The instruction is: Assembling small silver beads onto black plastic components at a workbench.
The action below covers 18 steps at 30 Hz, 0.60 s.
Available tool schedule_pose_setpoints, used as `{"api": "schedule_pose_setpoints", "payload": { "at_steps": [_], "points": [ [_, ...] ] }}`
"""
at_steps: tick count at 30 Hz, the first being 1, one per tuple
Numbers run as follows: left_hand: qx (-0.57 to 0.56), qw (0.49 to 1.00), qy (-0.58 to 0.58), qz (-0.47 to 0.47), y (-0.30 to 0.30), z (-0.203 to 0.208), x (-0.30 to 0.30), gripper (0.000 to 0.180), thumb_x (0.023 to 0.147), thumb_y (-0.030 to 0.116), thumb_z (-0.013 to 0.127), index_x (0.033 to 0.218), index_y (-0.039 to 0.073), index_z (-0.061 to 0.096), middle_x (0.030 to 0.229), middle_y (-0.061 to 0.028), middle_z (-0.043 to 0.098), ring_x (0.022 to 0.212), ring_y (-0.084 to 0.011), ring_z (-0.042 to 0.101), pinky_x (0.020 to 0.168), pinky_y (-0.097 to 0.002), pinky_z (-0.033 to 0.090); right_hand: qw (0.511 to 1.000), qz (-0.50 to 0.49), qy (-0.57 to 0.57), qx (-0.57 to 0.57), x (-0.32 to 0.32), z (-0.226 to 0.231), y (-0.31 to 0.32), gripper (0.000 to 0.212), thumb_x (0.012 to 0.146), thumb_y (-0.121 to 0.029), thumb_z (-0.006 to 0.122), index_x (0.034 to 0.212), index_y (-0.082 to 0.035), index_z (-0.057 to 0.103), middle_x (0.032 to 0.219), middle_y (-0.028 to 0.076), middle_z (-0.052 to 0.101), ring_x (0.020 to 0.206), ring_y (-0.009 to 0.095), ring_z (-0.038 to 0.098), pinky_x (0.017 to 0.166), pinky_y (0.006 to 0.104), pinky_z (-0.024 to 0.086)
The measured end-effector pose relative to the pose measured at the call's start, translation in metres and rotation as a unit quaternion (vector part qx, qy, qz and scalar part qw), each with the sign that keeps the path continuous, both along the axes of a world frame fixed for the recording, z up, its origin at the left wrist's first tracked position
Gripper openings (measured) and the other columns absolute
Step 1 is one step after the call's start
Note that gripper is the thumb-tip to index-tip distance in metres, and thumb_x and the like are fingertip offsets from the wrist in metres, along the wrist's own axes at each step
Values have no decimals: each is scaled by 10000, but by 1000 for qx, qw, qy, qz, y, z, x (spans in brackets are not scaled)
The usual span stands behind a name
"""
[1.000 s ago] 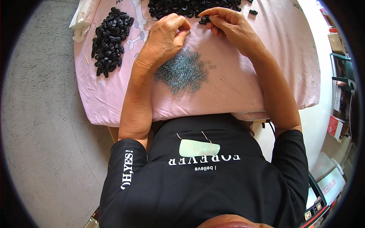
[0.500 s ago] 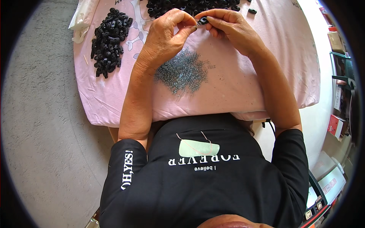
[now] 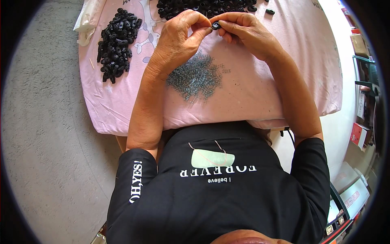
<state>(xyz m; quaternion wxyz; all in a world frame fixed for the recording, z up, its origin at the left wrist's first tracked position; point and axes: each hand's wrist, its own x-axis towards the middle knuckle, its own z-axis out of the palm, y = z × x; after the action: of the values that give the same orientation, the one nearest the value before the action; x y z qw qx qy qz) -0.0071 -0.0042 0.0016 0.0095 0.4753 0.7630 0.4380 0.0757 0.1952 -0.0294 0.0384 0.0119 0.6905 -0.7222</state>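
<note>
At the far middle of the table, my two hands meet over a small black plastic cord lock (image 3: 215,25). The thumb and forefinger of my right hand (image 3: 252,35) pinch its right side. My left hand (image 3: 178,40) is closed, with thumb and fingertip pressed against its left end. Whether a spring sits between those fingertips is too small to tell. Just below my hands lies a loose heap of tiny metal springs (image 3: 195,77), partly covered by my left wrist. Beyond my hands spreads a pile of black plastic pieces (image 3: 203,7), cut off by the upper edge.
A second heap of black cord locks (image 3: 118,46) lies on the left of the pink tablecloth (image 3: 243,97). One black piece (image 3: 270,11) lies apart at the far right. A white plastic bag (image 3: 89,18) hangs at the far left corner. Boxes (image 3: 358,134) stand at the right.
The cord lock has turned between my fingertips and now shows a rounder side. My left fingertips have come up against it. My arms stay nearly where they were.
</note>
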Motion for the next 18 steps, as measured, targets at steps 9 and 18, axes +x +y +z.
{"api": "schedule_pose_setpoints", "payload": {
  "at_steps": [9,18],
  "points": [
    [33,997,-8,65,13,-13,4,97,893,74,695,969,14,706,867,-115,685,751,-235,684,668,-314,541,997,-21,-26,-70,-2,2,12,270,1044,-180,534,1233,-48,673,865,-44,623,741,13,542,689,141,458],
    [-48,988,142,38,20,-29,1,200,864,84,645,1044,59,728,969,-109,664,957,-287,642,913,-412,484,993,-95,-15,-62,-8,-8,24,259,1044,-174,534,1224,-68,687,855,-44,615,752,7,539,689,140,468]
  ]
}}
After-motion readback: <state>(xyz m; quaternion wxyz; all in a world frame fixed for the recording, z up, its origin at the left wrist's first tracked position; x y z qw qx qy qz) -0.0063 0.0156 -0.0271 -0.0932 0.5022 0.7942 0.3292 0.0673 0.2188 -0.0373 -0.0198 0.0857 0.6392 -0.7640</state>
